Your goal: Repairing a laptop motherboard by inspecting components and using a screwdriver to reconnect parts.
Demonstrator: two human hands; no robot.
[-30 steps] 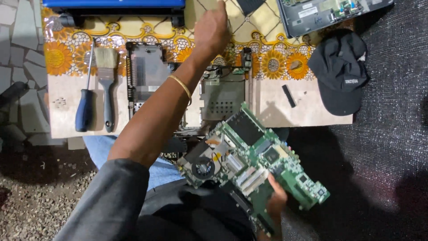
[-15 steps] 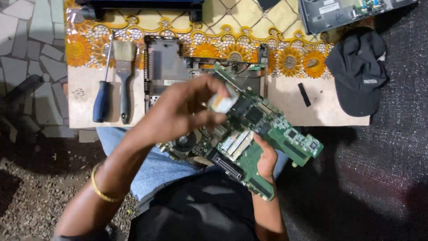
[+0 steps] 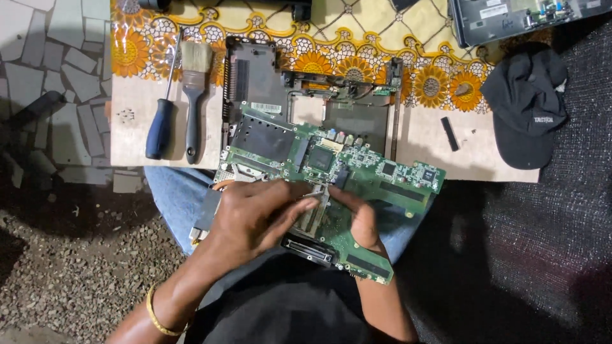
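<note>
The green circuit board (image 3: 331, 172) is already out of the laptop shell (image 3: 306, 102) and over the lap, left hand (image 3: 255, 216) and right hand (image 3: 360, 220) pinching a middle part, work seemingly unfinished.

1. The board (image 3: 331, 172) is green laminate, semi-glossy, with matt black chips and dull grey metal plates.
2. The left hand (image 3: 255, 220) and right hand (image 3: 363, 223) rest on a ribbed metal part at its middle.
3. The shell (image 3: 268, 83) is matt black plastic.
4. The screwdriver (image 3: 160, 121), near the cloth's left edge, has a glossy blue plastic grip and steel shaft.
5. The brush (image 3: 193, 95) has pale bristles and a dark, smooth handle.
6. The cloth (image 3: 357, 38) is a smooth printed sheet with a slight sheen.
7. The cap (image 3: 526, 105), at the right edge, is matt black fabric.
8. The bangle (image 3: 156, 315) is shiny yellow metal.
9. The ground (image 3: 70, 267) is rough gravel.
</note>
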